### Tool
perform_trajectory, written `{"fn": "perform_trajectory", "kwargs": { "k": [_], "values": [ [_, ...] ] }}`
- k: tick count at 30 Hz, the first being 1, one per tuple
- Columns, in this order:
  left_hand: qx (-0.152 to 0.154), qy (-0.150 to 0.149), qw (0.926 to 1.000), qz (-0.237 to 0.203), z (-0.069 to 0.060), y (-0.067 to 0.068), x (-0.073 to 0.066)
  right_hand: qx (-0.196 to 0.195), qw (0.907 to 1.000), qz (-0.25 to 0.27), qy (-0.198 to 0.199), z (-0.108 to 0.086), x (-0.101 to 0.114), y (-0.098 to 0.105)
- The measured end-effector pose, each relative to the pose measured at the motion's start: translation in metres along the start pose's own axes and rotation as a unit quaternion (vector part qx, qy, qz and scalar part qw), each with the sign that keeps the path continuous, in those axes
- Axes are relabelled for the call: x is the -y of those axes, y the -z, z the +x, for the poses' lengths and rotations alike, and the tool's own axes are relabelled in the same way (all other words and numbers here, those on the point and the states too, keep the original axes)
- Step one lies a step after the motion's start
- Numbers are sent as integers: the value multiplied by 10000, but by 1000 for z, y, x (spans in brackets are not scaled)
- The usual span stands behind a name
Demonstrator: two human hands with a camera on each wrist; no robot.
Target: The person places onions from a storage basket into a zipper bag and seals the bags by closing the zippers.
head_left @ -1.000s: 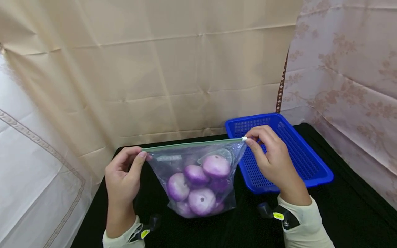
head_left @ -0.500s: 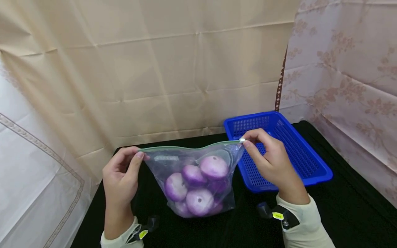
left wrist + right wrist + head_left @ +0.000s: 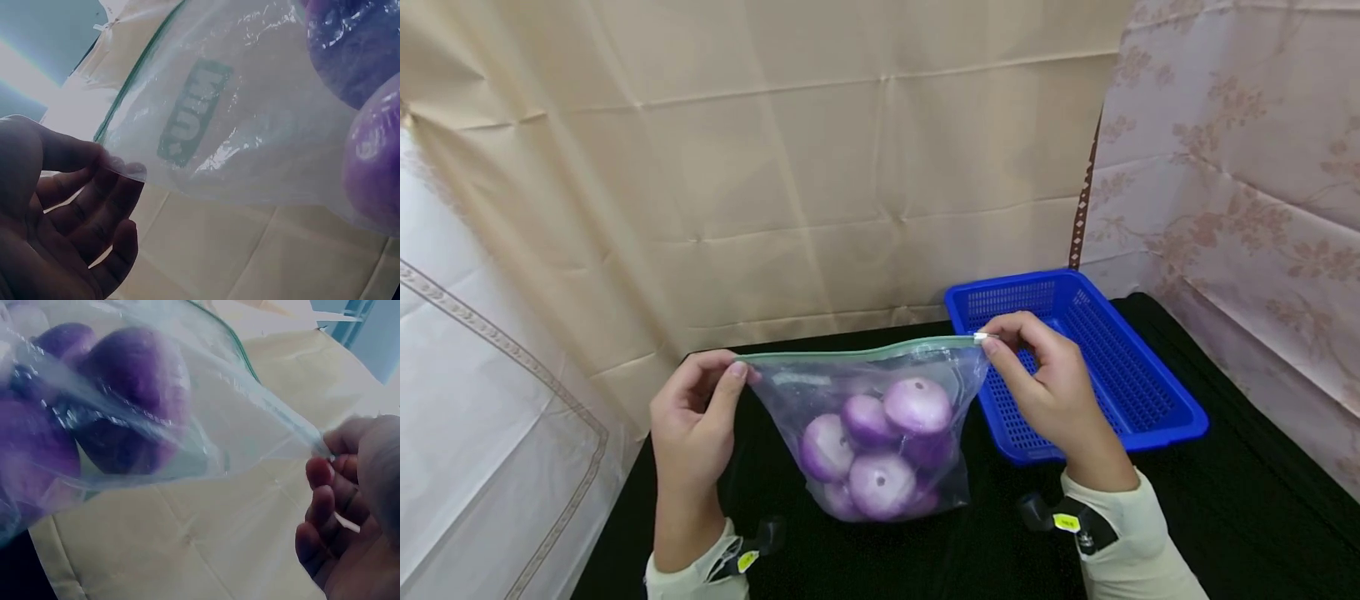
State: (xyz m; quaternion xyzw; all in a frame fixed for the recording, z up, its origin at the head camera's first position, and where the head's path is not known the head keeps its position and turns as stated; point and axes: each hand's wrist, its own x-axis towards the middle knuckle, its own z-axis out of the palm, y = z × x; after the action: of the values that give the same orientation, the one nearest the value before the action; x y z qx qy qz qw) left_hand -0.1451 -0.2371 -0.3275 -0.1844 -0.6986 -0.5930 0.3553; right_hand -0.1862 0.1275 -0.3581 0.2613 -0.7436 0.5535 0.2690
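A clear zip bag (image 3: 775,400) with a green top strip hangs between my hands in the head view. Several purple-and-white onions (image 3: 882,485) fill its lower part. My left hand (image 3: 696,425) pinches the bag's top left corner between thumb and forefinger; in the left wrist view its other fingers (image 3: 112,206) are loosely bent below the corner. At the opposite end, my right hand (image 3: 1052,387) pinches the white slider (image 3: 982,337) on the top strip. The right wrist view shows the bag (image 3: 250,419) drawn to a point at these fingertips, which largely cover the slider.
A blue perforated basket (image 3: 1138,392) stands behind and to the right of the bag, partly hidden by my right hand. Black cloth (image 3: 985,558) covers the table. A beige curtain (image 3: 820,183) hangs behind it, with a patterned curtain (image 3: 1247,192) on the right.
My right hand has shifted slightly left with the slider, and a little strip end now shows past it. The taut top strip has gone slightly slack and wavy. My left hand keeps its pinch.
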Motion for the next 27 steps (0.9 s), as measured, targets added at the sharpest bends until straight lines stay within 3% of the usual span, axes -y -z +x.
{"fn": "perform_trajectory", "kwargs": {
  "k": [3, 6, 10, 13, 15, 19, 21, 23, 27],
  "values": [
    [24, 395, 9984, 410, -2, 2, 3, 131, 9968, 393, -685, -4, -6, -5],
    [68, 844, 9930, 820, -7, 6, 9, 439, 9856, 872, -1380, -11, -13, -11],
    [170, 1198, 9875, 1010, -13, 13, 20, 739, 9723, 1304, -1791, -10, -18, -20],
    [550, 1496, 9846, 713, -16, 16, 33, 627, 9640, 1697, -1949, -1, -17, -27],
    [958, 1814, 9779, 404, -20, 17, 44, 534, 9581, 1894, -2082, 5, -15, -31],
    [1944, 2388, 9514, -97, -33, 15, 68, 428, 9481, 2066, -2381, 14, -13, -42],
    [2274, 2560, 9393, -210, -40, 14, 78, 304, 9453, 2110, -2469, 17, -14, -46],
    [2381, 2641, 9342, -300, -45, 12, 84, 103, 9442, 2192, -2457, 22, -16, -49],
    [2282, 2725, 9341, -326, -49, 9, 85, -218, 9505, 2107, -2273, 38, -20, -52]
  ]
}}
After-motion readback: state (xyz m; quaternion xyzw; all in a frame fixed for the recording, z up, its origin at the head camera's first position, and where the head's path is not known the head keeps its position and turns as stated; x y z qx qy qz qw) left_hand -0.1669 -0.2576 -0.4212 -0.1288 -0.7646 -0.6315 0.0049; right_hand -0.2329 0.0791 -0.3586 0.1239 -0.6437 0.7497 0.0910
